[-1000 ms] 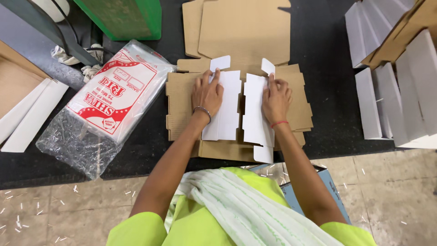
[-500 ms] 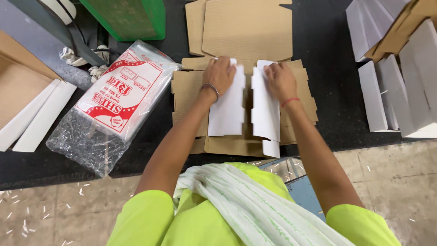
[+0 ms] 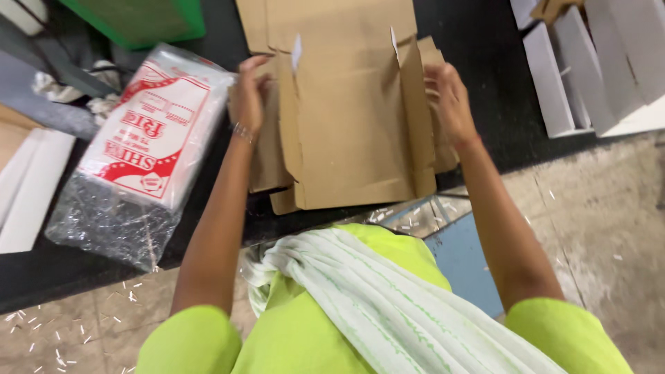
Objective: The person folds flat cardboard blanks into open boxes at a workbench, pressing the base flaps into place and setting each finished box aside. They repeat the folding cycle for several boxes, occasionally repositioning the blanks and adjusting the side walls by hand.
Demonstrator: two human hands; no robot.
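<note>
The flat brown cardboard box blank [image 3: 350, 111], plain side up with its side flaps folded and two small white corners showing at the top, lies on a stack of similar blanks on the black tabletop [image 3: 485, 90]. Two hands hold it: the left hand [image 3: 248, 97] grips its left edge, the right hand [image 3: 449, 100] its right edge. One clear plastic bag [image 3: 142, 149] with red print lies left; several white cartons [image 3: 589, 62] stand right.

You're in short lime-green sleeves, a white scarf with faint green stripes draped across your chest, a thin bracelet circling your left wrist [image 3: 241, 131].
</note>
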